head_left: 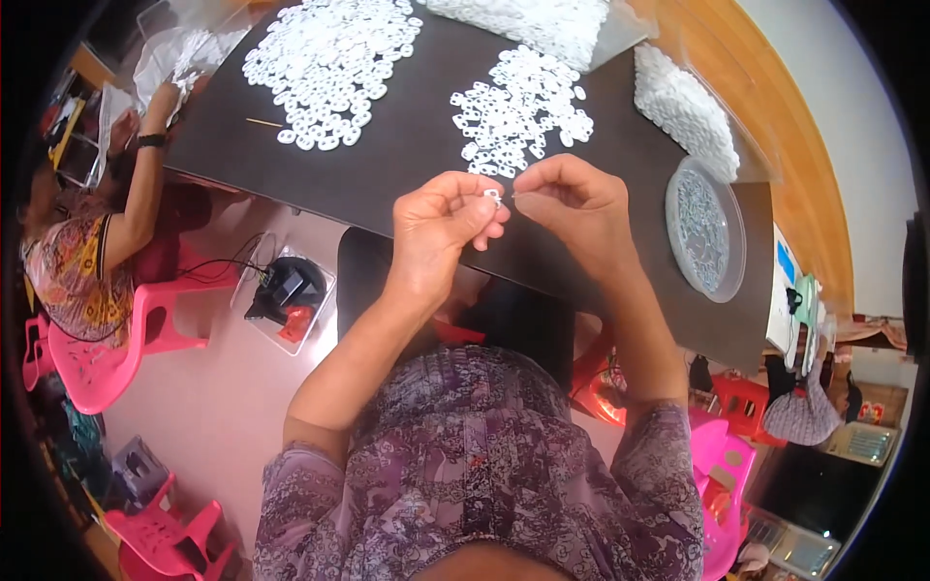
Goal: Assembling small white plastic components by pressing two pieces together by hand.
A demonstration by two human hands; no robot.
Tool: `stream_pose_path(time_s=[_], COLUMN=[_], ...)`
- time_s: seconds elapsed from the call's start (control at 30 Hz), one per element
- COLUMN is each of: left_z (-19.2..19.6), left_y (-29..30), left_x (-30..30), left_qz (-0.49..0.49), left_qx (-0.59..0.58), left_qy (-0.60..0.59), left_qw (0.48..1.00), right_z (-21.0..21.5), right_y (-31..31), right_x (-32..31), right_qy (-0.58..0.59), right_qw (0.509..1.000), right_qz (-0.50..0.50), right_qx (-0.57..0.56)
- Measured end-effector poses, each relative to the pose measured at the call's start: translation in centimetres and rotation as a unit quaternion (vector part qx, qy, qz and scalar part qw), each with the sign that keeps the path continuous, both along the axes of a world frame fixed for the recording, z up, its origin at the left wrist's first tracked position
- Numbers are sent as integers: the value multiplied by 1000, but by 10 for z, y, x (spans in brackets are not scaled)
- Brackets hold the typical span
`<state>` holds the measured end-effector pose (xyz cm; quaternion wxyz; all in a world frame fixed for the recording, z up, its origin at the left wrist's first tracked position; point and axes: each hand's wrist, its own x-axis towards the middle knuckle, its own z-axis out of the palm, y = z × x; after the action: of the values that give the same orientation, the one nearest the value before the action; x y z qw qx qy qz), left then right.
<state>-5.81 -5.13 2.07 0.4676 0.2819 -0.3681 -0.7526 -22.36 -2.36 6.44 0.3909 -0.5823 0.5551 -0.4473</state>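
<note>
My left hand (441, 218) pinches a small white plastic piece (492, 197) between thumb and finger, above the near edge of the dark table. Close beside it on the right, my right hand (576, 198) has thumb and forefinger pressed together. Whatever lies between those fingertips is too small to make out. Just beyond both hands is a loose pile of small white pieces with holes (523, 107). A larger pile of white rounded pieces (334, 63) spreads out at the far left of the table.
Small grey metal-looking parts fill a round clear tub (704, 232) on the right. Heaps of white pieces (683, 107) lie at the far right and far edge. A thin stick (263, 123) rests at left. Another person (97, 242) sits left on a pink chair (136, 329).
</note>
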Motion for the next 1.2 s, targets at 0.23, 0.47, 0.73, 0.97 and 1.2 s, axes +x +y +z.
stream_pose_path(time_s=[0.23,0.47,0.73,0.97,1.2], left_z=[-4,-8,-10,-12,-9], left_y=[2,2,2,1,4], left_x=[7,11,13,14,14], left_qz=[5,23,27,27,45], left_qx=[-14,-22,-23,-21,-39], left_qy=[2,-8,-17,-15,-66], left_qw=[1000,999,999,999,996], right_z=[-7,-6,-8,-10,-15], right_y=[-5,-7,-9,-9,-9], right_x=[15,23,24,25,25], right_qy=[-7,-32,-12,-24,4], right_qw=[1000,999,999,999,999], right_qz=[9,-5,3,1,0], right_qx=[25,29,33,42,37])
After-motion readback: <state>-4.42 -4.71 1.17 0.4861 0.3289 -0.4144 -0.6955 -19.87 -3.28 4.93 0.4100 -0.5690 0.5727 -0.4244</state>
